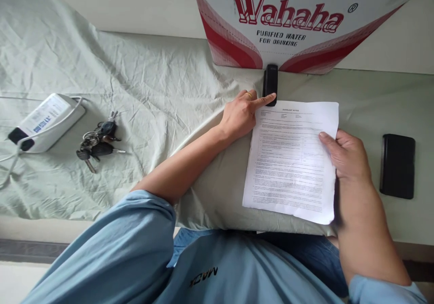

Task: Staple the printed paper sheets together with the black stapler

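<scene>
A printed paper document (288, 168), with several lines of text and a table, lies tilted on the cloth; I cannot tell how many sheets it has. My right hand (349, 152) grips its right edge, thumb on top and fingers beneath. At the paper's top left is my left hand (242, 111), wearing a ring. Its index finger stretches out to the lower end of a black stapler (271, 80), while its other fingers are partly curled and the thumb is hidden. The stapler's far end is close to the box, and its near end is beside the paper's top edge.
A large white and red water carton (281, 46) stands at the back against the wall. To the right lies a black phone (398, 166). On the left are a bunch of keys (98, 141) and a white device (50, 123) with a cable, on wrinkled green cloth (162, 82).
</scene>
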`<action>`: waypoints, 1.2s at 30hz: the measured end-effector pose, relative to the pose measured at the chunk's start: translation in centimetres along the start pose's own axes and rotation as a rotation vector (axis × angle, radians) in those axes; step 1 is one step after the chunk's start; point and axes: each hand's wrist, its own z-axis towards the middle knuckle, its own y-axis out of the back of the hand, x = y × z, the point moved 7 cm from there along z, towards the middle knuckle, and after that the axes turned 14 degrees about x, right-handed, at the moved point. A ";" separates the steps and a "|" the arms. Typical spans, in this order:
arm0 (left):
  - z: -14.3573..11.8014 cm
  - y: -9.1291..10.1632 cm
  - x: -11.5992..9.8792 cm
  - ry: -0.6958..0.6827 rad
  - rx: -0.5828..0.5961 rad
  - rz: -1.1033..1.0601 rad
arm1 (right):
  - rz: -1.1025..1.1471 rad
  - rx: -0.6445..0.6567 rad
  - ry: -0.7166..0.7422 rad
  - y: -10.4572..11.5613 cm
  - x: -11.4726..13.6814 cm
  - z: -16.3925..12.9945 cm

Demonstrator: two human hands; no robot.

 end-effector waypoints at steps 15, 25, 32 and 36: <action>0.5 2.0 -0.2 -0.003 0.015 -0.668 | 0.043 0.022 0.118 1.5 1.6 -1.1; 0.8 1.8 0.1 0.008 0.291 -0.560 | 0.083 -0.100 0.177 1.3 0.5 0.2; 0.6 1.9 -0.2 0.031 0.225 -0.556 | 0.013 -0.199 0.217 2.6 0.6 0.7; 0.3 2.0 0.0 0.054 0.207 -0.596 | -0.135 -0.247 0.284 3.9 1.6 0.2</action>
